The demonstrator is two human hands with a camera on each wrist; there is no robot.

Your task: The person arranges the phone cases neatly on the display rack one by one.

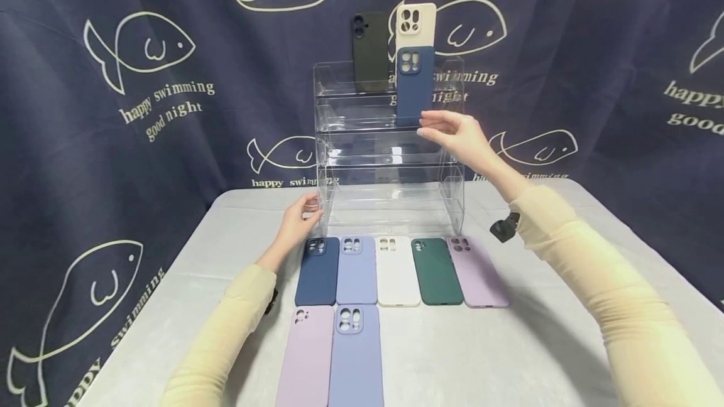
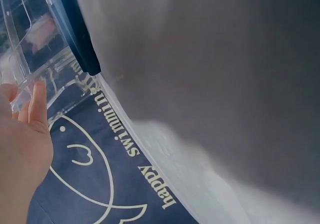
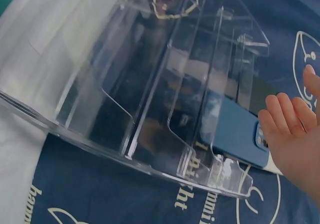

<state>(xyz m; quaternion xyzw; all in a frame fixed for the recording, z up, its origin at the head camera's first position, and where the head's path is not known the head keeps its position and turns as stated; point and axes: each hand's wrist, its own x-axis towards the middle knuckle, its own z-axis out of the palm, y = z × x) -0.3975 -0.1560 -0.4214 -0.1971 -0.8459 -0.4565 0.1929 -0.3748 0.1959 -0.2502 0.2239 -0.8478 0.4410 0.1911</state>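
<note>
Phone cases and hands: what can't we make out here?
Upper white case: lower part hidden behind the upper blue case, head view.
Front pink case and front lavender case: bottom ends cut off by the lower edge, head view.
Left hand: partly cut off by the left edge, left wrist view.
Right hand: partly cut off by the right edge, right wrist view.

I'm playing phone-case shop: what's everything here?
Table: 1, white, beneath
Rack: 1, clear, table
Black case: 1, black, rack
Blue case: 1, blue, rack
White cases: 2, white, rack and table
Navy case: 1, navy, table
Periwinkle cases: 2, periwinkle, table
Green case: 1, green, table
Lilac cases: 2, lilac, table
Curtain: 1, navy with fish, behind
Sleeves: 2, cream, arms
Wrist gadgets: 2, black, cuffs
Left hand: 1, bare, at rack's edge
Right hand: 1, bare, beside blue case
</note>
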